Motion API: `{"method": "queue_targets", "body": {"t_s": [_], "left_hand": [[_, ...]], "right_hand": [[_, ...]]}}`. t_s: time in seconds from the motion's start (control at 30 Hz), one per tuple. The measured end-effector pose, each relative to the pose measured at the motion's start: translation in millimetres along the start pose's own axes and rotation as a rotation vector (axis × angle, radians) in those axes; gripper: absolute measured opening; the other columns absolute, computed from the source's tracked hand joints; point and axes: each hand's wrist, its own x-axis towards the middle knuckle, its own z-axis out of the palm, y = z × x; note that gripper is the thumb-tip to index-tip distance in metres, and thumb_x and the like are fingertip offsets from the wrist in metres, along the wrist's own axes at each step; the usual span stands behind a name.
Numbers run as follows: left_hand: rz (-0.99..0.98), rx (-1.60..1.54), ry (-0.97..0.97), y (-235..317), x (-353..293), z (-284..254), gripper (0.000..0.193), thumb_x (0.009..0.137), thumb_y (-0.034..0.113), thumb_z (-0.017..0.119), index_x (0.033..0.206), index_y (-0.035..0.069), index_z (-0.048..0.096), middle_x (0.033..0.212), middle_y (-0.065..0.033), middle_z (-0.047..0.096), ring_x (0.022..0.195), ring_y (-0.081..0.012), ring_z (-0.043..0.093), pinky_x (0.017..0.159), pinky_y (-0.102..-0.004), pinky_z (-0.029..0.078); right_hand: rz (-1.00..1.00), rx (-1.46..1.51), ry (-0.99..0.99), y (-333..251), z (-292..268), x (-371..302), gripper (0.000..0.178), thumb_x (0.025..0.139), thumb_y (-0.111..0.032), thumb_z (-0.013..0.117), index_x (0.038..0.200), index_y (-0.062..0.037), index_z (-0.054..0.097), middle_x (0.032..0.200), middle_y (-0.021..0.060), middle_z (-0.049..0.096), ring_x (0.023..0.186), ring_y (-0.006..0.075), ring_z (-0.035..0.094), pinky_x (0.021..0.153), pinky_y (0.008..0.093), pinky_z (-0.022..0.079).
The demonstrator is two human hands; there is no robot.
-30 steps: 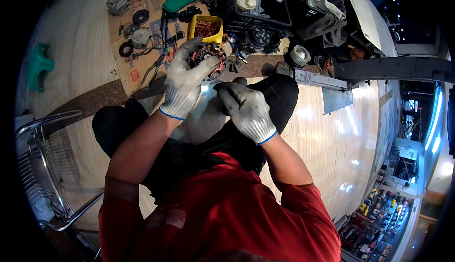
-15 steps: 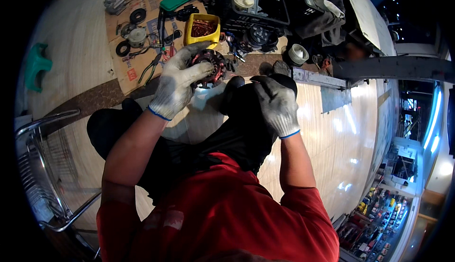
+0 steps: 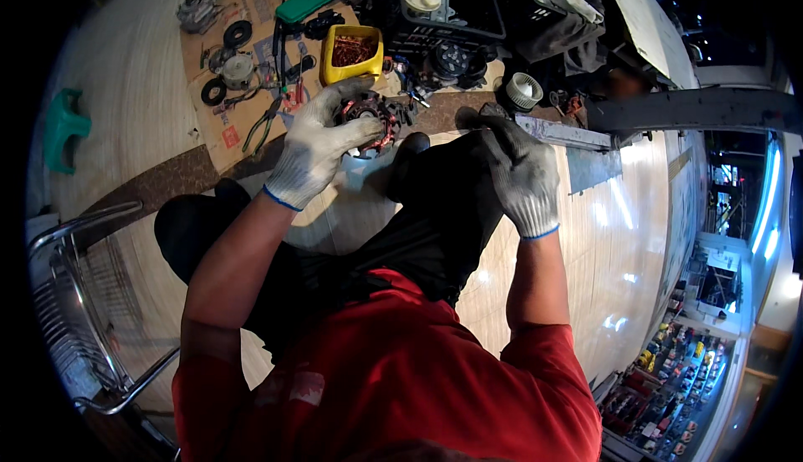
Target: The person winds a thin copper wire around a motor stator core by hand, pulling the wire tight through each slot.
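Head view: gripping stator (image 3: 376, 114) with left hand (image 3: 314, 146), with thumb and fingers curled partway round its edge, just this side of yellow tub (image 3: 350, 72). Holding right hand (image 3: 527, 171) well right of tub with fingers bent; cannot tell whether grasping anything. Seeing pliers (image 3: 263, 128) left of tub, fan wheel (image 3: 524, 91) right.

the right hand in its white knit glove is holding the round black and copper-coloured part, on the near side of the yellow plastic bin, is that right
Not quite: the left hand in its white knit glove is holding the round black and copper-coloured part, not the right hand. The head view shows this, on the near side of the yellow plastic bin.
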Motion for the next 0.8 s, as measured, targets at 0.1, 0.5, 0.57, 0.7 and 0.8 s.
{"method": "queue_targets", "body": {"t_s": [0.1,0.5,0.57,0.7,0.8], "left_hand": [[0.046,0.111,0.154,-8.1,3.8,-4.9,0.050,0.085,0.004,0.070,0.128,-0.008,0.049,0.113,-0.0154,0.062,0.100,-0.0195,0.064,0.090,-0.0311,0.054],[-0.044,-0.405,0.251,-7.1,10.8,-16.4,0.029,0.094,0.002,0.055,0.122,-0.005,0.053,0.113,-0.0179,0.064,0.103,-0.0266,0.067,0.091,-0.0367,0.058],[-0.042,-0.399,0.222,-7.0,10.1,-13.3,0.029,0.095,0.002,0.054,0.123,-0.005,0.052,0.113,-0.0179,0.064,0.104,-0.0262,0.067,0.091,-0.0370,0.058],[-0.034,-0.378,0.171,-1.4,10.1,-8.9,0.032,0.095,0.004,0.054,0.126,-0.005,0.050,0.115,-0.0183,0.064,0.105,-0.0260,0.066,0.093,-0.0363,0.058],[-0.050,-0.366,0.167,-0.9,10.8,-8.1,0.035,0.095,0.004,0.054,0.129,-0.005,0.049,0.118,-0.0182,0.062,0.105,-0.0250,0.066,0.093,-0.0358,0.057]], "right_hand": [[-0.035,-0.155,-0.159,-38.1,-21.6,-8.8,0.018,0.090,-0.020,0.064,0.097,-0.0045,0.072,0.091,0.0160,0.071,0.079,0.0338,0.069,0.068,0.0378,0.056],[0.156,-0.139,-0.373,-29.5,28.7,-119.2,0.017,0.090,-0.025,0.066,0.088,-0.0078,0.068,0.077,0.0147,0.067,0.068,0.0360,0.065,0.055,0.0414,0.051],[0.196,-0.147,-0.326,-10.3,21.4,-131.6,0.018,0.090,-0.026,0.066,0.093,-0.0081,0.070,0.078,0.0151,0.068,0.067,0.0358,0.066,0.054,0.0405,0.051],[0.203,0.017,-0.721,-6.8,1.9,-121.1,0.052,0.089,-0.042,0.064,0.128,-0.0082,0.058,0.110,0.0214,0.067,0.100,0.0382,0.065,0.082,0.0430,0.054],[0.227,0.138,-0.767,-15.8,12.1,-85.4,0.064,0.090,-0.049,0.059,0.138,-0.0087,0.049,0.125,0.0243,0.059,0.115,0.0411,0.057,0.096,0.0442,0.048]]}}
